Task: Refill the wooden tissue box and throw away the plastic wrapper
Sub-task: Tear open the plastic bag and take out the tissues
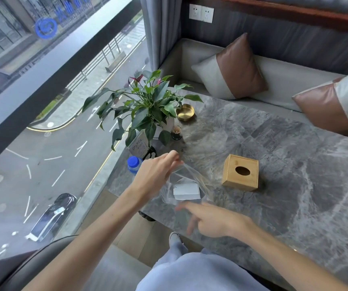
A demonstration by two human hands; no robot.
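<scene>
The wooden tissue box (240, 172) stands on the grey marble table (294, 164), its oval slot empty and dark. Left of it lies a clear plastic wrapper (189, 177) with a white stack of tissues (186, 191) inside. My left hand (158, 171) pinches the wrapper's upper edge and lifts it. Just in front of the wrapper, my right hand (213, 219) hovers with fingers spread and blurred, holding nothing.
A potted plant (147, 108), a brass dish (185, 111), a small dark jar (176, 133), a card stand (138, 145) and a blue-capped bottle (134, 164) crowd the table's left side by the window. Cushions (231, 68) lie on the bench behind.
</scene>
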